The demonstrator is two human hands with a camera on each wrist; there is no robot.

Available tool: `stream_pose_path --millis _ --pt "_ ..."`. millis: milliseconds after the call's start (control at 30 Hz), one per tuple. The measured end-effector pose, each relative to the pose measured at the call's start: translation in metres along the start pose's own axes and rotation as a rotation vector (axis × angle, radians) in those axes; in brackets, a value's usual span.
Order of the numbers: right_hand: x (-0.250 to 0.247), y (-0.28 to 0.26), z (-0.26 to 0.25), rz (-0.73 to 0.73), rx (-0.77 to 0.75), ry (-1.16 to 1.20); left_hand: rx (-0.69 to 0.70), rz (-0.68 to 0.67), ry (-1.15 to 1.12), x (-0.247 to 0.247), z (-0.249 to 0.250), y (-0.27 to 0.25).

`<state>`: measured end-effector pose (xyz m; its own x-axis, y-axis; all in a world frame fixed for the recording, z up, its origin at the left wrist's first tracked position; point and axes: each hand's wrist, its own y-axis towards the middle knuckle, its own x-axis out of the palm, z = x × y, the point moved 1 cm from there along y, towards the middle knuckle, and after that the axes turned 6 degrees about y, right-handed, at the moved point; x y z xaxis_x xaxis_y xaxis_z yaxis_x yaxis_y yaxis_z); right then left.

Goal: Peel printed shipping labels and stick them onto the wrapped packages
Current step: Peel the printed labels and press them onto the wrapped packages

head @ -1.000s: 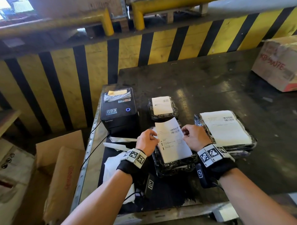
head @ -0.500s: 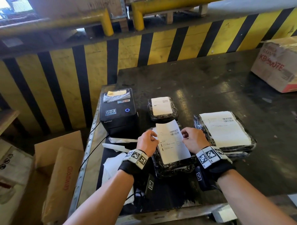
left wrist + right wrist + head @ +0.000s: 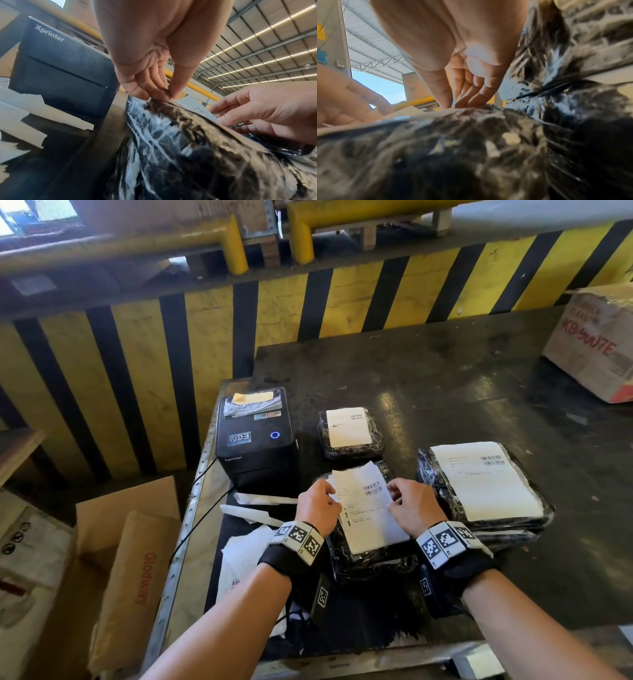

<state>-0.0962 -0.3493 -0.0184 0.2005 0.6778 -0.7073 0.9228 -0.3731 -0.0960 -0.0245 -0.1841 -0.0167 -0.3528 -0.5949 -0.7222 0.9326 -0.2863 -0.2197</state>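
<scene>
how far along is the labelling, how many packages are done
Done: two. The small package by the printer and the big package on the right each carry a flat label. In hand: the left hand and right hand hold a label on the middle package, its far end lifted. Left: pressing it flat. No unlabelled packages show.

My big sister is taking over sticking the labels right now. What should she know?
Left hand: pinching the left edge of the label.
Right hand: fingers on the label's right edge; whether it grips cannot be told.
The label lies on the front package, far end lifted, not pressed flat.
Done: the small package behind and the big package to the right already wear labels.
Left: smooth this label down. Printer sits at the left; peeled paper scraps lie in front of it.
</scene>
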Motion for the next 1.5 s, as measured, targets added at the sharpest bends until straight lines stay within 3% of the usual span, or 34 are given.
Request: stream_pose_path --millis 200,333,400,500,700,900,1100,1400,1500 --pt "0.001 -0.003 0.002 -0.009 0.050 -0.051 0.048 -0.012 0.178 -0.005 0.007 -0.003" --pt "-0.002 -0.001 -0.007 -0.047 -0.011 -0.108 0.341 0.005 0.448 -0.011 0.005 -0.011" --pt "-0.001 0.005 -0.018 -0.039 -0.102 -0.115 0.493 -0.076 0.549 -0.009 0.000 -0.014" --pt "0.006 0.020 -0.043 -0.107 -0.219 -0.136 0.591 -0.248 0.738 -0.002 -0.012 -0.018" --pt "0.025 0.043 -0.042 -0.385 -0.192 -0.483 0.591 -0.270 0.803 0.002 -0.027 -0.015" --pt "0.010 0.051 -0.033 -0.366 -0.060 -0.577 0.540 -0.308 0.732 0.003 -0.029 -0.018" --pt "0.038 0.039 -0.066 -0.454 -0.270 -0.616 0.563 -0.265 0.728 0.005 -0.033 -0.018" --pt "0.002 0.054 -0.046 -0.444 -0.072 -0.668 0.534 -0.292 0.719 0.004 -0.031 -0.020" --pt "0.011 0.048 -0.062 -0.425 -0.131 -0.632 0.532 -0.279 0.739 0.004 -0.029 -0.023"
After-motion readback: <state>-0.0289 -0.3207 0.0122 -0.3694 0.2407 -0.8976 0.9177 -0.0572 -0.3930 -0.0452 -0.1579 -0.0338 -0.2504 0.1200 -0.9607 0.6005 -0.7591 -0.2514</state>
